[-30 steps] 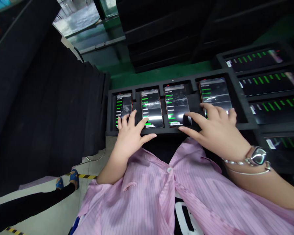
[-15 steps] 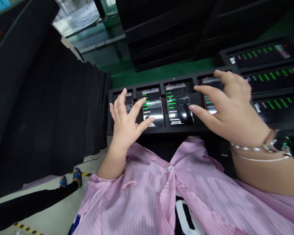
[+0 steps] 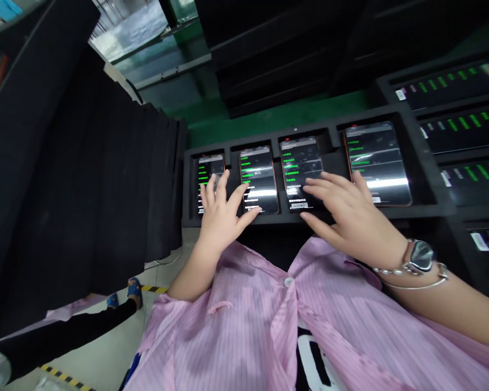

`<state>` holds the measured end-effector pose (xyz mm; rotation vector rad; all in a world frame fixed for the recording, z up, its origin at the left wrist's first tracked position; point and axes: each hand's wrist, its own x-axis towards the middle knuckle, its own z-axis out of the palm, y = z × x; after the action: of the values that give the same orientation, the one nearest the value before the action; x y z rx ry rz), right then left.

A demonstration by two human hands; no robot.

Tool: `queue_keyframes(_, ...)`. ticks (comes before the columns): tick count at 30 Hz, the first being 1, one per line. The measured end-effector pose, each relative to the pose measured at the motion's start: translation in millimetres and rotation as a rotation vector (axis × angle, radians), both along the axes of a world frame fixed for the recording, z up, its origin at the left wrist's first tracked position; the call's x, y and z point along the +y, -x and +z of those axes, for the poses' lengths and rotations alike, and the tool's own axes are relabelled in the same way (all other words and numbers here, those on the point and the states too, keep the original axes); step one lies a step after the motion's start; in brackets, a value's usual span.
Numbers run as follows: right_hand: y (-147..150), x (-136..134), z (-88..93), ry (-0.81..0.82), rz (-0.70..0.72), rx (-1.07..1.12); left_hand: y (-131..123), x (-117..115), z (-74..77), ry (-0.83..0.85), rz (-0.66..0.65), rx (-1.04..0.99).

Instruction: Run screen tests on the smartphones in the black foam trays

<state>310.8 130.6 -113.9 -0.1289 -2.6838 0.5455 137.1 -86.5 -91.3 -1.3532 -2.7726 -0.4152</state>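
Observation:
A black foam tray [image 3: 421, 163] holds several phones side by side, screens lit with green text. My left hand [image 3: 221, 213] is open, fingers spread; its fingertips rest on the leftmost phone [image 3: 205, 171] and its thumb touches the lower edge of the second phone [image 3: 257, 175]. My right hand [image 3: 348, 213] is open too, fingers stretched flat over the lower part of the third phone [image 3: 299, 160]. The fourth phone [image 3: 377, 160] lies uncovered just right of that hand. A watch and bangles [image 3: 419, 260] sit on my right wrist.
More black trays with lit phones [image 3: 460, 122] stand at the right. Stacked black foam trays [image 3: 85, 179] fill the left; more black stacks [image 3: 277, 49] rise behind on the green table. A leg in black with a blue sandal [image 3: 118, 307] is at lower left.
My right hand came down and left from over the fourth phone to the third phone's lower part. My left hand lowered so its fingertips rest on the first phone.

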Motion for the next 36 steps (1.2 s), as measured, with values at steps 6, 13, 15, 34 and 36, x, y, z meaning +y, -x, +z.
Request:
queue_keyframes(6, 5.3, -6.4, -7.5, -0.192, -0.025, 0.022, 1.2, 3.2, -5.4, 0.01, -0.014, 0.061)
queue_keyframes(13, 8.3, -3.8, -8.5, -0.259, -0.021, -0.024, 5.4, 6.3, -6.6, -0.025, -0.016, 0.059)
queue_keyframes(15, 7.8, -3.9, -8.4, -0.267, -0.019, -0.017, 5.1, 6.4, -7.3, -0.035, -0.013, 0.062)
queue_keyframes(34, 7.7, -2.8, -10.4, -0.213, -0.007, -0.007, 0.9, 9.9, -2.0, 0.047, 0.021, 0.007)
queue_keyframes(36, 2.7, 3.5, -3.7, -0.162, -0.024, 0.001, 5.9, 0.4, 1.9, -0.016, 0.01, -0.002)
